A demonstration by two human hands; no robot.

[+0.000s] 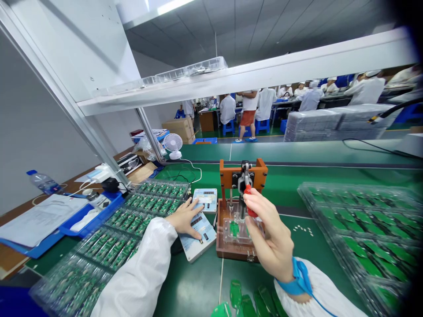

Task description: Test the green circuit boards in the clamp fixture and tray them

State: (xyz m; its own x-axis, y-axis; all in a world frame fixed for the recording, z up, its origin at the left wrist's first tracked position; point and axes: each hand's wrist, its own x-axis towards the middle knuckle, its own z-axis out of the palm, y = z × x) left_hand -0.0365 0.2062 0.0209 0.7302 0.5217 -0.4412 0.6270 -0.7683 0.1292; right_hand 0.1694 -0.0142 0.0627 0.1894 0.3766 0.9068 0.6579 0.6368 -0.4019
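My right hand is closed around the red handle of a toggle clamp, a blue band on its wrist. The clamp is mounted on an orange-brown test fixture with a wooden base. Under it, a small green circuit board lies on the clear plate of the fixture. My left hand rests with spread fingers on a white-and-blue meter box, which sits tilted beside the fixture. A second meter box stands just behind it.
Clear trays of circuit boards line the left side; more trays stand at right. Loose green boards lie at the front edge. A small white fan and a shelf beam are beyond. People in white work behind.
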